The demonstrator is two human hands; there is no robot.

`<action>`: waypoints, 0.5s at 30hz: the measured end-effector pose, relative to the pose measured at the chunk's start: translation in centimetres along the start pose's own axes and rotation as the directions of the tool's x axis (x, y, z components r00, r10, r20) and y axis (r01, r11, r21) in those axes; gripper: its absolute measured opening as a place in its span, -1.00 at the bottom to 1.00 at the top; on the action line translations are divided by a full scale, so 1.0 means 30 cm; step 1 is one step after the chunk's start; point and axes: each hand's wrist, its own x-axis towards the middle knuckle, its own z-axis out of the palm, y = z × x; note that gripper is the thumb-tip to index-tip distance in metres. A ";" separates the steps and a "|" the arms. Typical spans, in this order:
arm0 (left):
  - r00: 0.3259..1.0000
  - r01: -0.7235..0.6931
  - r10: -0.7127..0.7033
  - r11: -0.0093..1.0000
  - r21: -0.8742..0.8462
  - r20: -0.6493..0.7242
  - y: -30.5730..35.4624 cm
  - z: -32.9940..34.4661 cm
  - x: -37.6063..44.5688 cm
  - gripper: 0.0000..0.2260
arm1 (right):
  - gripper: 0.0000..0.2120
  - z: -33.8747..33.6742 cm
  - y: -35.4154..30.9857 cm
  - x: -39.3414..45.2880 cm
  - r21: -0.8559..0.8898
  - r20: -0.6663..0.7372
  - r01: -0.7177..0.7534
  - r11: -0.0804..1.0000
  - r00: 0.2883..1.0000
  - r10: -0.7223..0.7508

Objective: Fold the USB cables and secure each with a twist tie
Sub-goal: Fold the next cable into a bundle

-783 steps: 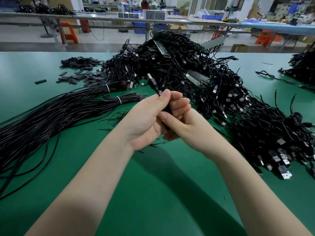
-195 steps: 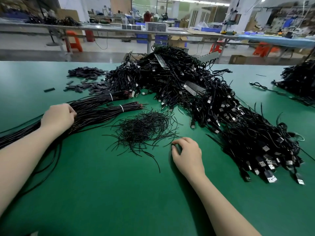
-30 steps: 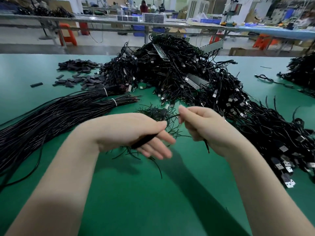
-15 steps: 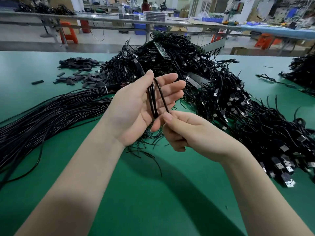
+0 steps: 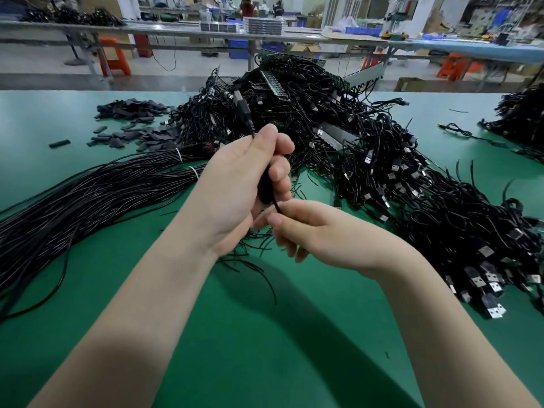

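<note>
Half a second ago my left hand [image 5: 235,184] lay open with the cable loops draped across flat fingers; now those fingers are curled tight round the folded USB cable [image 5: 266,188], gripping it as a short black bundle in my fist. One connector end [image 5: 243,108] pokes up above my thumb. My right hand [image 5: 318,231] has come in closer beneath the left and pinches a thin black twist tie [image 5: 276,206] between thumb and forefinger, right at the bottom of the bundle (whether it is wound round yet, I cannot tell).

The cable is slim, matte black and rubbery-looking, its plug a stubby moulded block. The tie is a wiry strand, much thinner than the cable.

Both hands are raised over the green table [image 5: 265,348], which is smooth and faintly glossy. Under my wrists lies a loose scatter of spare twist ties [image 5: 253,260], mostly hidden by my hands. To the left, long straight cable bundles [image 5: 88,198] lie bound with white bands. Beyond my hands and running off to the right sits a big tangled pile of cables [image 5: 382,160], its silver USB plugs catching the light. Small flat dark pieces [image 5: 129,134] are strewn at the far left, and another black heap [image 5: 521,113] sits at the far right edge.
</note>
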 end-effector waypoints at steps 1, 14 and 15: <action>1.000 0.008 -0.008 1.000 0.022 0.009 -0.003 0.003 -0.001 -0.72 | -0.92 -0.001 0.001 0.004 0.026 -0.043 0.046 0.999 0.998 -0.045; 0.990 0.122 -0.137 0.957 0.262 0.041 -0.006 -0.070 0.018 -0.70 | -0.88 0.035 0.016 0.041 0.043 -0.343 0.131 0.991 0.933 -0.108; 0.990 0.137 -0.143 0.920 0.366 -0.011 -0.004 -0.081 0.020 -0.68 | -0.88 0.037 0.025 0.046 -0.102 -0.364 0.085 0.991 0.924 -0.117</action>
